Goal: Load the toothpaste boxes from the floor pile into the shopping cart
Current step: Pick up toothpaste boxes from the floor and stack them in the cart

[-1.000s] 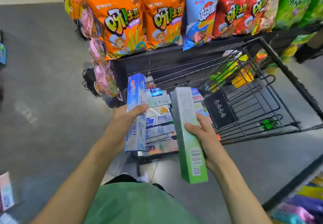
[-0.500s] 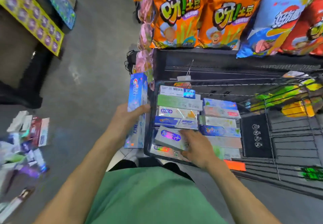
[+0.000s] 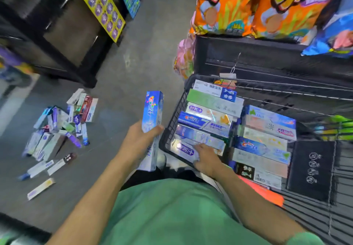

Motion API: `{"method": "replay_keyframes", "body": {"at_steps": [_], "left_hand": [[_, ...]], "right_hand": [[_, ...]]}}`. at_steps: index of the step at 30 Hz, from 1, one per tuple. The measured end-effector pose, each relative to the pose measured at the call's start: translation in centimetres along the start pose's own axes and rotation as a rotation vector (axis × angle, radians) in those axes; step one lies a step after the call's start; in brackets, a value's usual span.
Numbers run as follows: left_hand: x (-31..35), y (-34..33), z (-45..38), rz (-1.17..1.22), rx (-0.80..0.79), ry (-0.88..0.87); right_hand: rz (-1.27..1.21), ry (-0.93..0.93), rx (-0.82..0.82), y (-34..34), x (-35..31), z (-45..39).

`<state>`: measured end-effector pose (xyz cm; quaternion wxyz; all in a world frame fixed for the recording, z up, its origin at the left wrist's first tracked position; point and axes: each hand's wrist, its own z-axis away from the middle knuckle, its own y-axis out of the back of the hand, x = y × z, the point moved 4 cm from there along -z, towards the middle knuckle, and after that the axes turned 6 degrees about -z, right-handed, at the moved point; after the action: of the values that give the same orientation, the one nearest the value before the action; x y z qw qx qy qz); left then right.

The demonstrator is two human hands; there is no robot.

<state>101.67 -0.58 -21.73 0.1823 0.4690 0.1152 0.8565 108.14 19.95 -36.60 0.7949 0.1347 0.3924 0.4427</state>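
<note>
My left hand (image 3: 140,138) grips a blue toothpaste box (image 3: 152,110), held upright just left of the black shopping cart (image 3: 172,122). Inside the cart, my right hand (image 3: 205,157) rests on a white and purple box (image 3: 184,148) at the near left corner, fingers spread over it; whether it grips the box is unclear. Several toothpaste boxes (image 3: 212,114) lie stacked flat in two columns in the cart. The floor pile of toothpaste boxes (image 3: 57,128) lies on the grey floor to the left.
A dark shelf unit (image 3: 53,40) with a yellow display card (image 3: 99,5) stands at the back left. Orange snack bags (image 3: 225,5) hang over a black rack (image 3: 248,57) behind the cart. A black panel (image 3: 309,170) sits in the cart at right.
My right hand has set the green box it held a second ago down in the cart and now rests on a white and purple box. The view swung left, showing the floor pile.
</note>
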Motion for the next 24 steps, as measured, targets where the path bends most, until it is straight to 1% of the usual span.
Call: {"method": "replay_keyframes", "body": {"at_steps": [1, 6, 8, 9, 11, 13, 15, 17, 19, 21, 24], "left_hand": [[0.0, -0.5, 0.1, -0.017, 0.002, -0.003], [-0.3, -2.6, 0.4, -0.045, -0.033, 0.020], [-0.3, -3.2, 0.7, -0.046, -0.058, 0.019], [-0.4, -3.4, 0.7, -0.054, -0.066, 0.021], [-0.4, -3.8, 0.7, -0.073, -0.074, 0.021], [-0.4, -4.0, 0.7, -0.113, -0.074, -0.007], [-0.3, -4.1, 0.7, -0.151, -0.074, -0.043], [-0.2, -4.4, 0.7, -0.200, -0.089, -0.074], [0.1, -4.9, 0.6, -0.251, -0.100, -0.098], [0.2, -5.1, 0.0, -0.348, -0.093, -0.122], [0.1, -5.5, -1.1, -0.506, -0.097, -0.180]], "right_hand": [[-0.050, 0.007, -0.011, 0.1, -0.1, -0.1], [-0.119, 0.062, -0.020, -0.3, -1.9, -0.6], [-0.232, 0.062, 0.013, -0.1, -2.2, -0.4], [-0.311, 0.040, 0.055, 0.2, -1.8, -0.1], [-0.430, -0.042, 0.196, 0.9, 0.4, 0.7], [-0.456, -0.187, 0.355, 1.7, 4.3, 2.0], [-0.503, -0.351, 0.418, 2.0, 8.8, 3.5], [-0.676, -0.492, 0.360, 1.2, 12.1, 4.6], [-0.901, -0.571, 0.268, -0.2, 13.4, 4.9], [-1.039, -0.560, 0.192, -1.4, 13.0, 4.5], [-1.018, -0.474, 0.168, -2.2, 11.7, 3.2]]}}
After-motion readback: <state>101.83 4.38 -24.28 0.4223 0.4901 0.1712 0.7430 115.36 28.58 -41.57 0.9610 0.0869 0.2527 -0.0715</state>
